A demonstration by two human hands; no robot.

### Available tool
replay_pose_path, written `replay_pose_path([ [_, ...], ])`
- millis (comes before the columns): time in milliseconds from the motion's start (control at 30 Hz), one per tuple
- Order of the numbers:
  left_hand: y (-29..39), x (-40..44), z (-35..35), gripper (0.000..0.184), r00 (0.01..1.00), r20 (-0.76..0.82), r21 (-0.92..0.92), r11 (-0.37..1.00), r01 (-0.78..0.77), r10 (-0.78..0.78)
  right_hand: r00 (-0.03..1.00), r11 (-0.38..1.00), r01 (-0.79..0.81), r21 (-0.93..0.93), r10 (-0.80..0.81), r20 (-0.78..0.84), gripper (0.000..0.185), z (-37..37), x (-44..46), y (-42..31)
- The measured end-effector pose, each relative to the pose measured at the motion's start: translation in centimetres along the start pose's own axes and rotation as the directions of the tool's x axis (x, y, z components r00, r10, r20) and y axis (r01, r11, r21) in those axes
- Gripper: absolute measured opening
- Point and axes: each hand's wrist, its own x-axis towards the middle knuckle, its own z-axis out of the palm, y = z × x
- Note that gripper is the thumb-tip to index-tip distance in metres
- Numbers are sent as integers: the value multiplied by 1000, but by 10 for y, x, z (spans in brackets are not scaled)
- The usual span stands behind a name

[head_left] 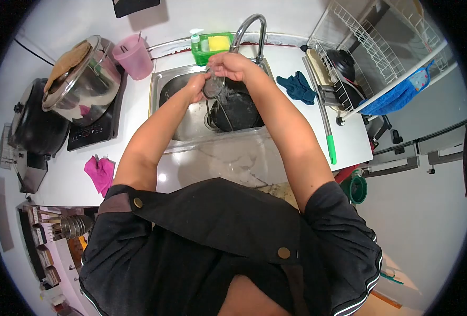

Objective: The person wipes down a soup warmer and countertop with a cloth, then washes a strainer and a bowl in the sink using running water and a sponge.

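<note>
A clear drinking glass [213,88] is held tilted over the sink [191,118], just below the faucet [249,23]. My left hand [195,87] is closed round its left side. From the upper right, my right hand [230,65] curls its fingers at the top of the same glass; part of the grip is hidden. Water splashes off the glass on its right side. Beneath it, a black pan [237,113] lies in the basin near the drain.
Behind the sink stands a green caddy [203,56] with a yellow sponge [219,43] and a soap bottle [195,41]. At left are a pink pitcher [133,60] and a large steel pot [94,87]. A dark cloth [297,88] and a white dish rack [373,50] are right.
</note>
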Motion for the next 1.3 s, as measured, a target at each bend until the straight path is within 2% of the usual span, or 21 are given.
replay_pose_path([
  [100,-2,6,-6,27,998,58,5,1000,-9,8,998,992,62,108,-65,24,9,5,-5,-4],
  [167,-2,5,-8,27,1000,23,39,999,-10,9,980,997,-48,-68,34,-196,5,6,-4,-6],
  [300,-3,6,-12,29,998,49,-21,999,47,-46,966,984,-58,-171,12,-258,3,3,-3,-9],
  [367,0,0,-12,31,993,88,-26,997,75,-73,977,982,-76,-173,39,-208,5,2,-5,-12],
  [500,3,-12,-7,36,996,68,2,998,58,-58,979,989,-91,-115,68,-192,5,1,-3,-11],
  [567,3,-15,-8,39,995,76,13,998,63,-64,996,1000,-6,-9,5,-89,5,-1,3,-8],
  [600,3,-17,-7,39,995,76,14,998,63,-64,996,1000,-6,-8,5,-88,5,-2,5,-6],
  [667,2,-16,-9,37,995,96,-26,999,43,-40,999,976,15,215,-23,39,14,5,3,-7],
  [700,3,-15,-10,37,995,96,-25,999,43,-40,999,976,15,215,-24,39,14,8,2,-8],
  [733,3,-13,-13,39,991,116,7,997,71,-71,986,994,40,98,-23,-168,17,11,0,-9],
  [767,3,-12,-16,43,986,134,41,994,99,-104,930,999,39,-23,-45,-365,20,13,-2,-10],
  [900,3,-16,-15,41,990,90,32,994,106,-108,927,997,71,25,-57,-371,7,11,-15,-17],
  [967,0,-14,-19,42,991,74,26,994,106,-108,976,998,-55,-23,49,-214,8,1,1,-12],
  [1100,1,-16,-23,42,985,122,48,992,116,-121,973,999,-35,-3,34,-228,9,0,8,-10],
  [1167,2,-18,-22,44,982,140,49,992,119,-125,994,987,-25,161,42,-101,17,3,11,-9],
  [1200,2,-19,-22,44,982,140,49,992,119,-125,994,987,-25,161,42,-101,17,3,11,-9],
  [1267,2,-21,-19,45,991,92,56,994,96,-101,990,943,-116,312,84,114,24,7,5,-14],
  [1300,2,-23,-19,45,991,92,56,994,97,-102,990,943,-116,312,84,114,24,11,2,-16],
])
